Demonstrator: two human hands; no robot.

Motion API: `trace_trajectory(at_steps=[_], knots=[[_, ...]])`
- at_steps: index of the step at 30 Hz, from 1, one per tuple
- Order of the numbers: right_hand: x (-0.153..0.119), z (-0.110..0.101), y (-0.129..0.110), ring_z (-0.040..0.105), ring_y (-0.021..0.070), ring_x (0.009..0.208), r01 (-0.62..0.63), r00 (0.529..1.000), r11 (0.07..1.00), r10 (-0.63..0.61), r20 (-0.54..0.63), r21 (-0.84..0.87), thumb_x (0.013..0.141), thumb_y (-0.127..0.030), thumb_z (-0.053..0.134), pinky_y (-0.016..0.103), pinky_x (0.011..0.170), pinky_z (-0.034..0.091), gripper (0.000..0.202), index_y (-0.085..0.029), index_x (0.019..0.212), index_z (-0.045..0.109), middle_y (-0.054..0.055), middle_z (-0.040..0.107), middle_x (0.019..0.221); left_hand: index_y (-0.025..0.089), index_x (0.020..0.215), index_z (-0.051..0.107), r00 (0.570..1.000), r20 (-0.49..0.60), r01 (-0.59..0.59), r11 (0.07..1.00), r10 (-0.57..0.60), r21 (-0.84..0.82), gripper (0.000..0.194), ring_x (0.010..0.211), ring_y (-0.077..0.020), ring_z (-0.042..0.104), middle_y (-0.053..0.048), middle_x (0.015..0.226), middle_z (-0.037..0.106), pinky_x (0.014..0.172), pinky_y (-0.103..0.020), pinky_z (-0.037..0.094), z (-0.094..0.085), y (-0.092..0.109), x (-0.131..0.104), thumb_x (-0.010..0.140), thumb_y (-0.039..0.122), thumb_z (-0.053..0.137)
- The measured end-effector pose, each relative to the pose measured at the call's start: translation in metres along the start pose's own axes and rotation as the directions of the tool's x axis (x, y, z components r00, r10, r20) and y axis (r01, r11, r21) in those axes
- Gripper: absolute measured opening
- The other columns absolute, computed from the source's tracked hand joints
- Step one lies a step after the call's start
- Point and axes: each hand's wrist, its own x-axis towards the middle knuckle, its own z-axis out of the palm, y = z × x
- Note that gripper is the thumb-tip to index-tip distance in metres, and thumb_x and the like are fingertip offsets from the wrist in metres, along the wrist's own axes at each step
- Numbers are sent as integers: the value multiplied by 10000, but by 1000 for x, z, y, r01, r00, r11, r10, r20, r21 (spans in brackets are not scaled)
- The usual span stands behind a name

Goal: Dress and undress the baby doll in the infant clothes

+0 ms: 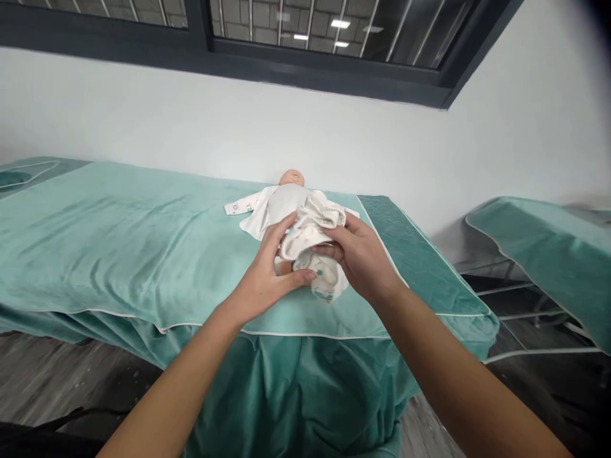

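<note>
A small white baby garment (312, 229) with a green print is bunched up between my hands, and its kind is hard to make out in the folds. My left hand (272, 270) grips its left side, thumb low and fingers higher up. On the right, my right hand (360, 254) pinches the gathered cloth between thumb and fingers. A baby doll (291, 178) lies on its back just beyond, in a white top (286, 202) with printed sleeves spread out. The cloth and my hands hide most of its lower body; a little skin-coloured surface shows beside my left thumb.
The doll lies on a bed with a light green cover (119, 242) and a darker green band (420, 254) on the right. Another green-covered bed (558, 254) with metal legs stands at the right. Behind are a white wall (191, 121) and a dark-framed window (324, 60).
</note>
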Motion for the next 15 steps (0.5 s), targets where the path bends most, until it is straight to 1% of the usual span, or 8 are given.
trace_trajectory(at_steps=[1, 2, 5, 7, 9, 11, 13, 15], knots=[[2, 8, -5, 672, 178, 921, 15, 1000, 999, -16, 25, 29, 805, -343, 703, 331, 799, 599, 245, -215, 1006, 647, 35, 674, 1065, 351, 1482, 349, 998, -30, -59, 995, 62, 81, 754, 1400, -257, 417, -82, 1519, 402, 1117, -402, 425, -3, 5, 2, 834, 415, 728], [5, 14, -9, 674, 177, 937, 33, 999, 999, -35, 40, 39, 806, -345, 710, 325, 808, 602, 228, -217, 981, 642, 34, 675, 1064, 344, 1450, 401, 992, -58, -101, 981, 112, 166, 694, 1399, -257, 410, -80, 1492, 415, 1128, -411, 411, -8, 10, 4, 839, 399, 727], [11, 25, -21, 684, 162, 844, 92, 995, 996, -91, 43, -12, 798, -349, 733, 308, 755, 604, 229, -224, 938, 602, 13, 682, 932, 286, 1215, 599, 971, -126, -146, 925, 201, 351, 308, 1268, -223, 514, -65, 1292, 531, 1085, -393, 438, -24, 21, 13, 911, 309, 643], [14, 28, -28, 673, 146, 726, 145, 989, 986, -143, 31, -77, 798, -345, 737, 305, 697, 595, 285, -230, 1012, 589, -12, 671, 825, 246, 1046, 645, 948, -184, -172, 903, 261, 394, 127, 1168, -202, 567, -53, 1187, 575, 1032, -366, 465, -36, 30, 20, 922, 269, 626], [15, 29, -36, 666, 136, 676, 225, 974, 967, -222, 42, -120, 809, -335, 730, 310, 688, 586, 385, -243, 1152, 583, -27, 673, 798, 224, 943, 644, 915, -249, -202, 895, 317, 398, 43, 1129, -195, 583, -45, 1140, 605, 1007, -353, 472, -45, 39, 25, 917, 257, 636], [15, 32, -45, 672, 134, 674, 301, 953, 943, -293, 76, -142, 825, -316, 717, 315, 700, 579, 440, -268, 1242, 585, -39, 682, 805, 217, 894, 635, 886, -309, -226, 905, 345, 361, 48, 1118, -189, 592, -36, 1118, 632, 1006, -348, 468, -52, 51, 30, 924, 255, 631], [13, 34, -56, 677, 131, 678, 351, 935, 922, -335, 120, -163, 843, -294, 702, 311, 701, 575, 391, -282, 1226, 629, -47, 686, 796, 219, 878, 631, 865, -359, -254, 923, 350, 288, 75, 1096, -179, 608, -25, 1080, 655, 995, -340, 471, -55, 64, 33, 939, 259, 612], [10, 37, -67, 677, 126, 675, 384, 920, 906, -360, 157, -179, 860, -290, 693, 302, 689, 577, 285, -272, 1144, 682, -44, 688, 787, 222, 882, 630, 848, -407, -275, 938, 340, 210, 86, 1051, -170, 628, -11, 1015, 667, 953, -327, 484, -56, 76, 35, 948, 271, 604]])
